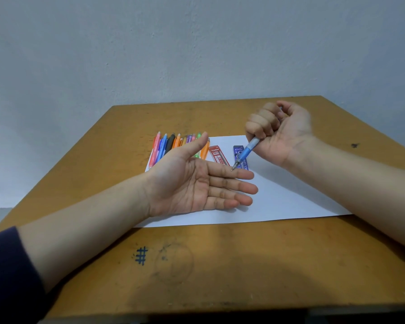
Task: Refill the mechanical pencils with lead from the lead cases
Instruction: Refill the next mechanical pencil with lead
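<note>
Fingers of your right hand (281, 134) curl in a fist around one blue mechanical pencil (247, 150), its tip angled down at your left hand (197, 183), which lies spread, palm up, holding nothing; whether they touch is unclear. On the white paper (290, 195) lie about nine more pencils (166, 146), partly hidden by your thumb, and two lead cases: a red case (218, 155) marked "2B" and a blue case (237, 151). A "#" (141, 255) is inked on the table (220, 277).

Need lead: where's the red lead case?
Head view, centre: the flat red lead case lies on white paper, between the orange pencil and the blue lead case.
</note>
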